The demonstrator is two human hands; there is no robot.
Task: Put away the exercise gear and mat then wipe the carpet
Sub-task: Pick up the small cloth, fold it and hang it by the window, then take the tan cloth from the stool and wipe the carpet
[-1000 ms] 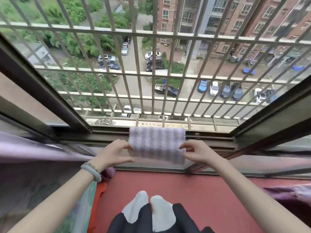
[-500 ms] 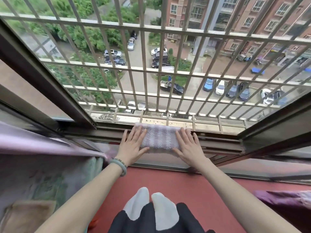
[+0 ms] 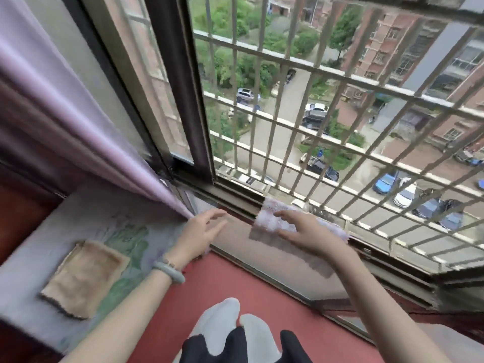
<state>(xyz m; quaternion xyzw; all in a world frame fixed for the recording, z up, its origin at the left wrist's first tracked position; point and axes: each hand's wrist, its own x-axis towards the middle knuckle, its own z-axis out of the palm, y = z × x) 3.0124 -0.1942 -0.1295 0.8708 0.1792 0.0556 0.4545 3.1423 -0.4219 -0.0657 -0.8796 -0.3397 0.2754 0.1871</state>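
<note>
A pale purple-and-white striped cloth (image 3: 269, 218) lies spread over the window sill track (image 3: 235, 203), hanging a little over its inner edge. My right hand (image 3: 301, 229) is over the cloth with its fingers spread and relaxed. My left hand (image 3: 201, 231) has come off the cloth and hovers to its left, fingers loose, holding nothing; a pale green bangle sits on that wrist. Both hands are blurred by motion.
A tan folded cloth (image 3: 83, 279) lies on a grey patterned pad (image 3: 34, 255) at the left. A lilac curtain (image 3: 65, 121) hangs beside the dark window frame (image 3: 188, 100). Metal security bars (image 3: 327, 132) close the opening. Red floor (image 3: 235, 284) and my white-socked feet (image 3: 235, 328) are below.
The cloth went from held up by its two top corners to laid flat on the sill under both palms. Now my left hand has lifted away leftward and my view has turned left.
</note>
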